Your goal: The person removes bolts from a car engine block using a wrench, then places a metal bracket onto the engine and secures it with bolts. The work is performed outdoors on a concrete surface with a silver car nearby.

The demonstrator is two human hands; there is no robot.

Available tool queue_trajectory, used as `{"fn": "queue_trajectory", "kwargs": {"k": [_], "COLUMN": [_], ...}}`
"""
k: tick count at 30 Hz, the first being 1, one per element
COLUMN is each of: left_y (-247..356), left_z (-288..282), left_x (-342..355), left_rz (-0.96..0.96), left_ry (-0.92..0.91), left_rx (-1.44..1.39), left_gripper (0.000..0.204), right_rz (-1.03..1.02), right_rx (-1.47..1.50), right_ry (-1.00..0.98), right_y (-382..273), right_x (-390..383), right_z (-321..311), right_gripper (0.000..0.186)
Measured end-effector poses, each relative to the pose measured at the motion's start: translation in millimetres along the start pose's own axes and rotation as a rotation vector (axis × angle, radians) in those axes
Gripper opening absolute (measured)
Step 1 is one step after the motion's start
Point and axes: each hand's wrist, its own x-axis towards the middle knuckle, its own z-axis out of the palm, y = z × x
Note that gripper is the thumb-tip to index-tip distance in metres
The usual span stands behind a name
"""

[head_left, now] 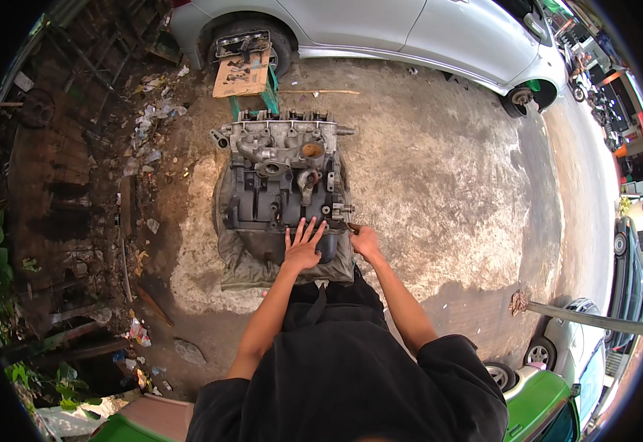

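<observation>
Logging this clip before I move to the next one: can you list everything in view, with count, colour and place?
engine block: one, grey and black, on the ground at centre
cloth: one, grey-green, spread under the engine block
cardboard piece: one, brown, beyond the engine, with metal parts on it
silver car: one, along the top
green vehicle: one, lower right corner
litter: many scraps, mixed colours, along the left side
concrete ground: grey, stained, centre and right
left hand: fingers spread flat on the engine's near edge
right hand: at the engine's near right corner, closed on a small tool, too small to identify
</observation>
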Motion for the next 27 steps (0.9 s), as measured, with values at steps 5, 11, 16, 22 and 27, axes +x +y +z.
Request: {"fn": "queue_trajectory", "kwargs": {"k": [5,11,16,22,27], "left_y": [1,3,3,0,-3], "left_z": [1,-1,-5,-3,-1], "left_x": [2,1,2,2,5], "left_rz": [-0.019,-0.026,-0.031,-0.012,0.012], "left_ry": [-0.014,-0.03,-0.071,-0.06,-0.061], "left_rx": [0.009,0.014,0.019,0.012,-0.002], "left_gripper": [0.087,0.087,0.085,0.085,0.086], "right_rz": [0.023,0.028,-0.16,-0.07,0.039], "right_rx": [-0.007,-0.039,-0.205,-0.24,-0.096], "right_ry": [-0.091,-0.097,0.015,-0.062,-0.065], "right_y": [-29,-43,-42,-45,-57], "right_x": [-6,-6,-8,2,6], "right_z": [-1,-1,4,6,-1], "right_gripper": [0.036,0.033,0.032,0.03,0.032]}}
